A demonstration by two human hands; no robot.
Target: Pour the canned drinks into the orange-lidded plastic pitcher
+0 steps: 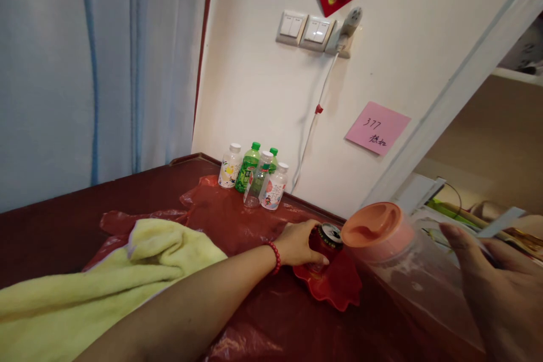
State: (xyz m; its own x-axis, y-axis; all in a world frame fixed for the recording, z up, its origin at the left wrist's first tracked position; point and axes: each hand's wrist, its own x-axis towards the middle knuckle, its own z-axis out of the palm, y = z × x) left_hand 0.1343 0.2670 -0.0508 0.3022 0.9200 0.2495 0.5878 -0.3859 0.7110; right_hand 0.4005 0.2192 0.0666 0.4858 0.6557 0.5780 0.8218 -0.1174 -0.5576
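My left hand (302,243), with a red bead bracelet at the wrist, is wrapped round a dark red can (330,236) with a silver top. The can is at a red dish with a wavy rim (335,285) on the dark red table. On the right, my right hand (492,283) grips a large clear plastic container with a salmon-pink lid (377,229), tilted with its lid toward the can. The container's lower end runs behind my right hand and is partly hidden.
Several bottles (257,178) stand against the wall. A yellow-green towel (156,266) and a crumpled red plastic sheet (224,223) lie on the table (55,232). A white cord (311,130) hangs from a wall plug. Cluttered shelves (487,119) are at the right.
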